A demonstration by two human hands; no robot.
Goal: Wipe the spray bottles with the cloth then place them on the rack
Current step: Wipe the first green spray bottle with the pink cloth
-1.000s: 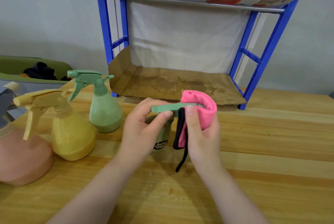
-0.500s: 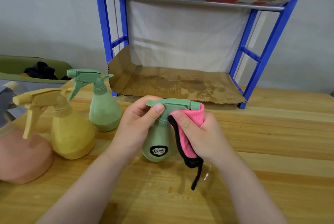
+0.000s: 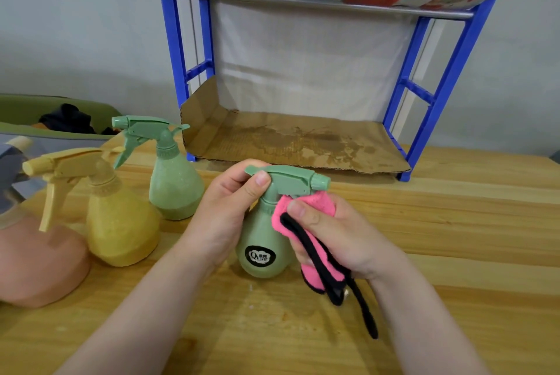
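Observation:
A green spray bottle (image 3: 261,249) with a black round label stands upright on the wooden table (image 3: 454,299), near the middle. My left hand (image 3: 225,211) grips its neck and spray head from the left, thumb on the head. My right hand (image 3: 336,235) holds a pink cloth (image 3: 315,208) with black trim against the bottle's right side, under the nozzle. The cloth's black strap hangs down to the table. Behind stands the blue rack (image 3: 430,96), its lower shelf lined with stained cardboard (image 3: 291,141).
At the left stand a second green spray bottle (image 3: 174,180), a yellow one (image 3: 118,223) and a pink one (image 3: 33,265), cut off by the frame edge. A green bin (image 3: 21,108) with dark things sits at the far left. Cardboard covers the rack's upper shelf.
The green bottle went from tilted toward me to upright on the table. My right hand and the cloth slid from the spray head down to the bottle's neck and right side.

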